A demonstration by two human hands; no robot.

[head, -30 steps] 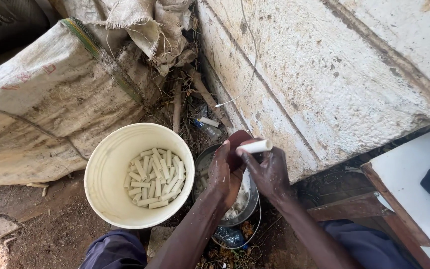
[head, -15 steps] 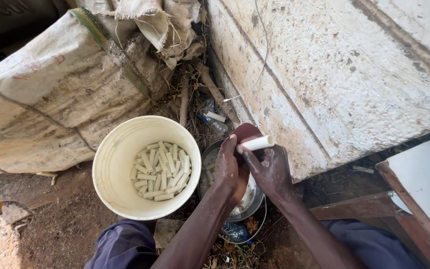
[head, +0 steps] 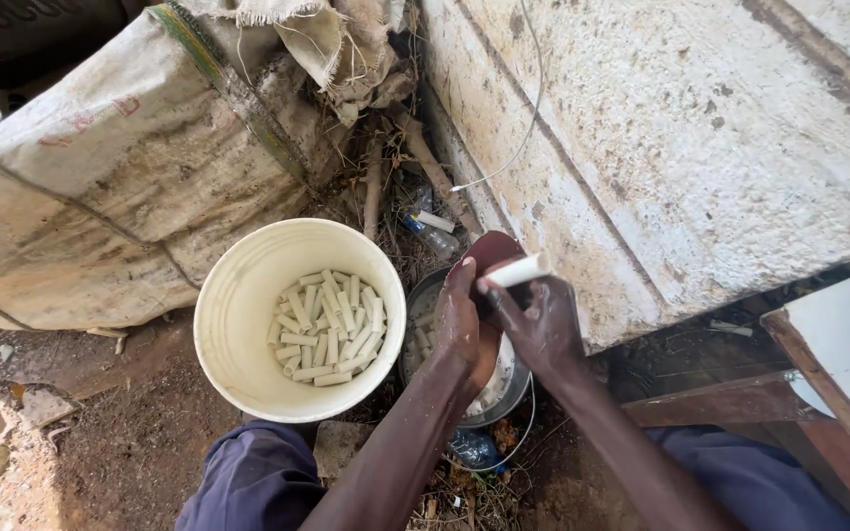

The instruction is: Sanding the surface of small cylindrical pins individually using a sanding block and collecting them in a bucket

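Note:
My right hand (head: 543,324) grips a short white stick (head: 518,271), its tip pointing right. My left hand (head: 462,324) holds a flat reddish-brown piece (head: 489,251) upright against the stick. Both hands hover over a metal bowl (head: 514,388) holding whitish material, mostly hidden by my hands. Left of it stands a cream plastic bucket (head: 233,334) with several short white sticks (head: 332,324) lying in its bottom.
A rough whitewashed wall (head: 681,147) rises on the right. A large worn sack (head: 130,197) leans at the left, with rags, twigs and a plastic bottle (head: 435,236) behind the bucket. A wooden frame (head: 740,398) stands lower right. Bare earth (head: 110,452) lies at lower left.
The view has shifted slightly. My hands keep the stick and the brown piece together over the bowl, with little visible movement.

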